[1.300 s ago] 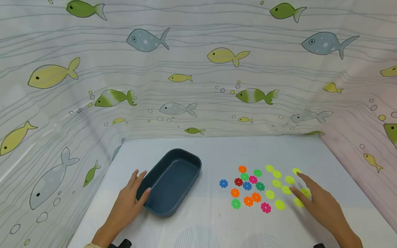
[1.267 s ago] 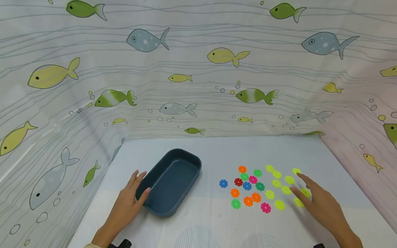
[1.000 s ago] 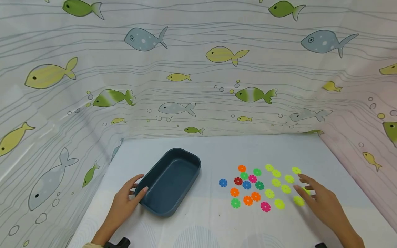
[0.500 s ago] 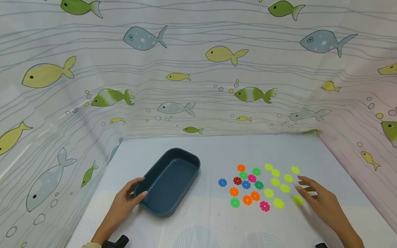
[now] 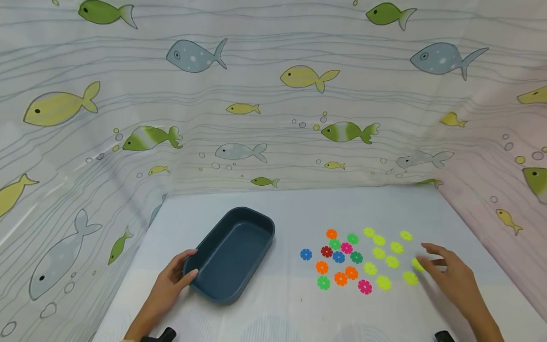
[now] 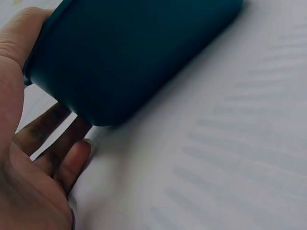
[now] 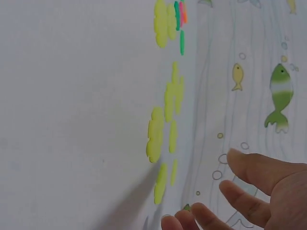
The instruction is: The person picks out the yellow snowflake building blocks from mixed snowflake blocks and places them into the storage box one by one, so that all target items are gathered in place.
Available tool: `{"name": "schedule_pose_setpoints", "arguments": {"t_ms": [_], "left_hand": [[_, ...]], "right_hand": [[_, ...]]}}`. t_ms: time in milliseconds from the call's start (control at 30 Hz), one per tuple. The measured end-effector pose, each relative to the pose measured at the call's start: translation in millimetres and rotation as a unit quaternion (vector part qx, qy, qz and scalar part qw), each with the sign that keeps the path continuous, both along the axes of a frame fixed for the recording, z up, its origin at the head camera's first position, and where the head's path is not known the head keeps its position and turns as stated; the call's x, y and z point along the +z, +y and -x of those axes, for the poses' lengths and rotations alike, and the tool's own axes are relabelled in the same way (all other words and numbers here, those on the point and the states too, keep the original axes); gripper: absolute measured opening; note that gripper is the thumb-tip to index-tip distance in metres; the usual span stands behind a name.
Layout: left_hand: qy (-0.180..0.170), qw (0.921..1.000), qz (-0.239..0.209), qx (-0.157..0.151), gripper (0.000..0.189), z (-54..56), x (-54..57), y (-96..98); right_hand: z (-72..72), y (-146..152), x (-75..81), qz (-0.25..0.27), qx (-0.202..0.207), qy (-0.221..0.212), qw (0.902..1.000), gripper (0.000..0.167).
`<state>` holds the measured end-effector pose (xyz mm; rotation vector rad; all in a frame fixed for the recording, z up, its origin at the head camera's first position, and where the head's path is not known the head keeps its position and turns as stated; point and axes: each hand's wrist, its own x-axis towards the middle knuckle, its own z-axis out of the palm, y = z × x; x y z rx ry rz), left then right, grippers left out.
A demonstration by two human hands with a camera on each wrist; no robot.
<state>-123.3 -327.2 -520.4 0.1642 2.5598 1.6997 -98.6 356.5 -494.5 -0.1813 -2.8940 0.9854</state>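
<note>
Left hand (image 5: 171, 285) grips near corner of dark blue tray (image 5: 232, 254), fingers curled round rim. Right hand (image 5: 455, 280) hovers, fingers spread, beside yellow snowflake discs (image 5: 410, 278) on table (image 5: 282, 313).

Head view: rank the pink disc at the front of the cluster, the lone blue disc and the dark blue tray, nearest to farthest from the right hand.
From the right hand:
1. Pink disc, front edge of the cluster, to the hand's left.
2. Lone blue disc, left fringe of the cluster.
3. Dark blue tray, far left, with the left hand gripping its near corner.
</note>
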Motion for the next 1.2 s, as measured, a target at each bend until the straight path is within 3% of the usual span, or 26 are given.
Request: {"name": "schedule_pose_setpoints", "arguments": {"t_ms": [200, 533, 833, 1200], "left_hand": [[-0.007, 0.9998, -0.020, -0.003, 0.057, -1.3, 0.7, 0.9], [-0.020, 0.9988, -0.042, 0.012, 0.058, -2.3, -2.1, 1.9], [-0.023, 0.9985, -0.047, 0.015, 0.059, -0.5, -2.6, 1.4], [-0.027, 0.9982, -0.052, 0.016, 0.059, -0.8, -1.1, 2.0]], "right_hand": [[9.9, 6.5, 2.2, 0.012, 0.003, -0.064, 0.9979, 0.077], [18.6, 8.2, -7.9, -0.001, -0.019, -0.098, 0.9950, 0.079], [11.8, 11.3, -12.0, -0.003, -0.021, -0.098, 0.9950, 0.063], [19.7, 9.5, -12.2, -0.029, -0.032, -0.098, 0.9943, 0.067]]}}
